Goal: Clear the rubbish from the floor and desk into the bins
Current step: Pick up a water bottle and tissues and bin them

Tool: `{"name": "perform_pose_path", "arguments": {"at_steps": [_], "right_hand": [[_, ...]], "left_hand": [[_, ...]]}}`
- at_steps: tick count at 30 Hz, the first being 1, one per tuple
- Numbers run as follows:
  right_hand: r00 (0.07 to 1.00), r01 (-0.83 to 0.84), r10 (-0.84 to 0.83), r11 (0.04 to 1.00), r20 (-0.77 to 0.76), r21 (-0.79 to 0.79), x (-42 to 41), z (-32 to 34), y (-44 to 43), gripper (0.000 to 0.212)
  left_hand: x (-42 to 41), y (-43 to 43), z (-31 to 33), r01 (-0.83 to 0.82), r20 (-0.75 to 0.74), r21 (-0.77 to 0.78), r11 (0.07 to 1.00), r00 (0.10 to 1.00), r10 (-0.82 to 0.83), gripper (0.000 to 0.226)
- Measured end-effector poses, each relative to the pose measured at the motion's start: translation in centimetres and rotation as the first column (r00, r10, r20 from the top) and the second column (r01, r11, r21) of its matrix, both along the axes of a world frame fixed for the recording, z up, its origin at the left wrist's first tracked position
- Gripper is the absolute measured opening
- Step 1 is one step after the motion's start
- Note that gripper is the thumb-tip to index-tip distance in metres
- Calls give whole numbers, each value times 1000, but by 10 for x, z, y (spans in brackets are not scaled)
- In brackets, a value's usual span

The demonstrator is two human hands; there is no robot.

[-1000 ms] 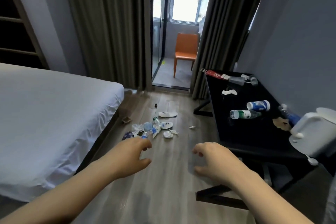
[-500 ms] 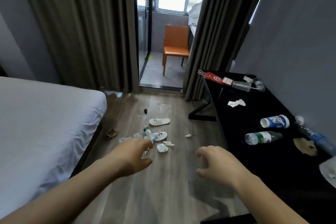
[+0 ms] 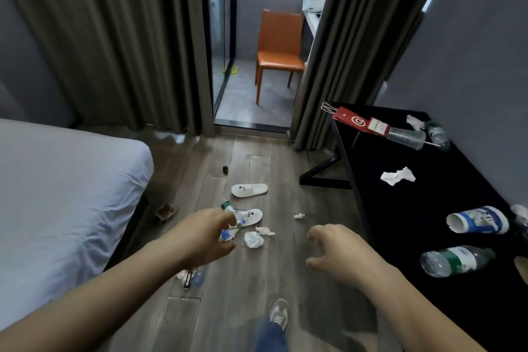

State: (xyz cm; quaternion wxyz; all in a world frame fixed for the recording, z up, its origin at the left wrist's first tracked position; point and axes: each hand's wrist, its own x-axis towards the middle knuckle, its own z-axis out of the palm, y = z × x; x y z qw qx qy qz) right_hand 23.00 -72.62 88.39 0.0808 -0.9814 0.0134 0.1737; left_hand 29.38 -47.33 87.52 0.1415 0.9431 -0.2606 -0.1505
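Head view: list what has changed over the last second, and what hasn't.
The person has stepped forward towards the floor litter: the bed has slid left, the white kettle has left the frame, a shoe now shows below. Nothing was gripped or released. The left hand and right hand stay outstretched, loosely curled, empty; the desk rubbish lies unmoved.

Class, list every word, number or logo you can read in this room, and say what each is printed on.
No words or numbers can be read.
Red tag on the desk: a white round logo only; small print blurred.
Cup: blue print, blurred.
Bottle beside it: green label, blurred.
Far slipper, near slipper: dark marks, too small.
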Motion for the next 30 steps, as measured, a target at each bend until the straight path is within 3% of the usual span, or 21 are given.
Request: {"name": "perform_pose_path", "arguments": {"at_steps": [4, 11, 16, 22, 30], "right_hand": [[1000, 4, -3, 999, -18, 36, 83, -26, -31, 48], [992, -28, 35, 998, -119, 59, 249, -76, -99, 44], [974, 53, -28, 993, -223, 109, 332, -140, -125, 41], [949, 128, -93, 987, -302, 97, 388, -252, -142, 41], [933, 210, -180, 975, -312, 68, 428, -452, -152, 45]], "left_hand": [[71, -28, -19, -32, 11, 7, 999, 999, 32, 35], [205, -90, -65, -159, -96, 36, 987, 982, 162, 34], [280, -119, -127, -219, -144, 76, 973, 963, 228, 32], [348, -128, -247, -204, -203, 165, 965, 950, 236, 29], [405, -140, -453, -109, -248, 208, 972, 955, 160, 30]]}}
